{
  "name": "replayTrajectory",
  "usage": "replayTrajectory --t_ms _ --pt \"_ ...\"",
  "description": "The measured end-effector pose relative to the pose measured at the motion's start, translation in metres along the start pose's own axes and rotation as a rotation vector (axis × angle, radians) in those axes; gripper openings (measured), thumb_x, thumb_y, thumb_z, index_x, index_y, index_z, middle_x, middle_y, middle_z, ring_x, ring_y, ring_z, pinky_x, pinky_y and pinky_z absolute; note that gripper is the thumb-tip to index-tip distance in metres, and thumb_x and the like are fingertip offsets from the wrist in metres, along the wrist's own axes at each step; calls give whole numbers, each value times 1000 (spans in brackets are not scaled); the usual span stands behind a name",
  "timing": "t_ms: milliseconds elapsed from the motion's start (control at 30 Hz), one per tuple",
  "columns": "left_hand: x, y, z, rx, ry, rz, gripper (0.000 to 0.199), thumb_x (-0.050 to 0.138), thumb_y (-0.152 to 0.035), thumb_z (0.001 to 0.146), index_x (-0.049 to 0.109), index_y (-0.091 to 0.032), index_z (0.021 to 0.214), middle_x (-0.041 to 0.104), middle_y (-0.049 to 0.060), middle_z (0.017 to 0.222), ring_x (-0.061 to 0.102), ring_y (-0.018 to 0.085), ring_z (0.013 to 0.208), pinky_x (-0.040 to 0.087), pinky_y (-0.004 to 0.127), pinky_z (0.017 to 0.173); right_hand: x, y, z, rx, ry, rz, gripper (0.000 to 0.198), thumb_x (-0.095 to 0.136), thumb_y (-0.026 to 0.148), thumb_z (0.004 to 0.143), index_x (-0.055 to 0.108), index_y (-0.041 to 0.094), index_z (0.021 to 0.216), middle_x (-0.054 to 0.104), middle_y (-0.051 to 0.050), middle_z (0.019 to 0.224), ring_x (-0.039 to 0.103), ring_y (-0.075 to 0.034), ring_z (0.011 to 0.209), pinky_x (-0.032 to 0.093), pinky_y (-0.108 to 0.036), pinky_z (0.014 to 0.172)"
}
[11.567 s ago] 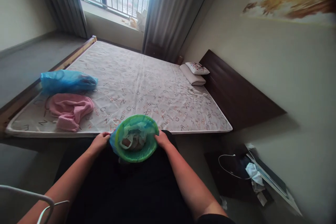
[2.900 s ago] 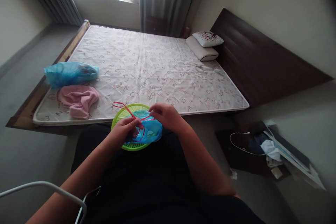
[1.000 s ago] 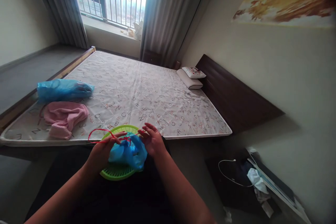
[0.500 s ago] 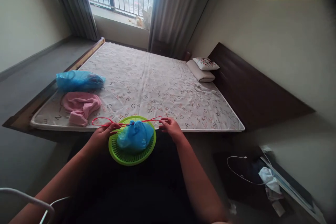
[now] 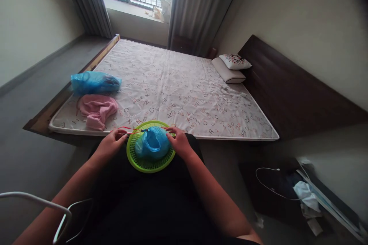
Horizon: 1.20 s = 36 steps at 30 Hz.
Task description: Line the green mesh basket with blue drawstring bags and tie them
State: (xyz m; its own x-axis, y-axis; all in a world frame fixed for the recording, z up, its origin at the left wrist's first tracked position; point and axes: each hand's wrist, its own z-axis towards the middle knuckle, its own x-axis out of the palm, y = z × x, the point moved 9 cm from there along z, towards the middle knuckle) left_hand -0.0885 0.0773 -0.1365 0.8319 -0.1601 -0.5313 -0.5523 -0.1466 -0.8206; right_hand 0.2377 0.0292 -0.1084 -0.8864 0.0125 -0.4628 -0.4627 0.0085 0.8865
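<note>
Bedroom, lap to window: one green mesh basket (image 5: 149, 160) on the lap holds one knotted blue bag (image 5: 152, 143), soft, light, best gripped at its tied neck. Left hand (image 5: 110, 145) and right hand (image 5: 179, 142) each pinch one thin red string (image 5: 126, 129). Beyond, mattress (image 5: 178, 95): one pink cloth (image 5: 97, 109), one further blue bag (image 5: 94, 83), two pillows (image 5: 232, 69).

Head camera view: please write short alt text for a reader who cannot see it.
Both hands, left hand and right hand, pull a red string tight around a blue plastic bag in a green basket on the person's lap, before a bed.
</note>
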Motion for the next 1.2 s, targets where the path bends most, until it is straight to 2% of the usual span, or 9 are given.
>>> replayTrajectory --t_ms 133,200,300,400,500,633,767,1000,1200 --pt "20 -15 -4 41 123 9 71 69 -80 75 72 -20 111 82 10 99 77 32 95 58 41 87 34 4 -2 -79 143 -338 77 86 28 88 57 23 160 49 -19 171 47 -38 159 43 -56 129" --pt "38 -12 -4 35 227 5 76 74 -79 68 72 -19 116 82 11 101 77 33 94 58 41 84 53 -3 -5 -69 280 -468 101 93 25 83 43 26 170 48 -20 171 54 -39 154 49 -54 123" --pt "54 3 -5 11 312 91 77 75 -72 68 72 -17 123 79 10 98 76 31 87 58 41 81 70 -10 -11 -61 456 -588 67 85 19 90 64 25 153 75 -14 137 74 -31 119 60 -40 100" --pt "43 20 -3 17 185 252 84 71 -66 78 65 -14 143 74 7 90 74 31 87 55 40 81 66 -8 -10 -70 481 -626 15 69 19 101 80 20 111 78 -11 113 75 -26 100 58 -36 87" --pt "35 38 -4 -30 100 302 100 70 -65 81 48 -11 162 73 7 91 75 32 89 55 40 81 49 8 -1 -120 413 -620 16 62 22 107 78 20 106 75 -11 116 71 -25 103 57 -36 89" --pt "59 59 -11 -119 234 176 98 63 -65 90 40 -11 168 80 13 104 79 34 97 58 40 87 24 49 25 -203 302 -579 14 60 23 107 73 20 102 74 -11 110 68 -24 99 54 -36 88" --pt "70 61 -12 -66 202 201 83 62 -59 94 47 -18 165 79 19 132 74 40 125 54 43 101 18 111 75 -278 357 -512 11 60 22 105 67 22 97 71 -4 91 63 -20 84 49 -32 79" --pt "66 63 -7 -35 164 34 83 53 -58 96 50 -7 162 75 7 82 74 31 81 49 35 73 41 232 190 -257 378 -402 14 55 15 103 60 21 91 61 3 69 58 -13 59 48 -27 63" --pt "68 70 -9 -34 150 -273 78 45 -72 100 65 -12 144 79 11 94 71 27 75 52 36 69 66 290 245 -255 368 -465 12 55 10 102 61 17 94 59 3 68 58 -12 56 53 -26 61"
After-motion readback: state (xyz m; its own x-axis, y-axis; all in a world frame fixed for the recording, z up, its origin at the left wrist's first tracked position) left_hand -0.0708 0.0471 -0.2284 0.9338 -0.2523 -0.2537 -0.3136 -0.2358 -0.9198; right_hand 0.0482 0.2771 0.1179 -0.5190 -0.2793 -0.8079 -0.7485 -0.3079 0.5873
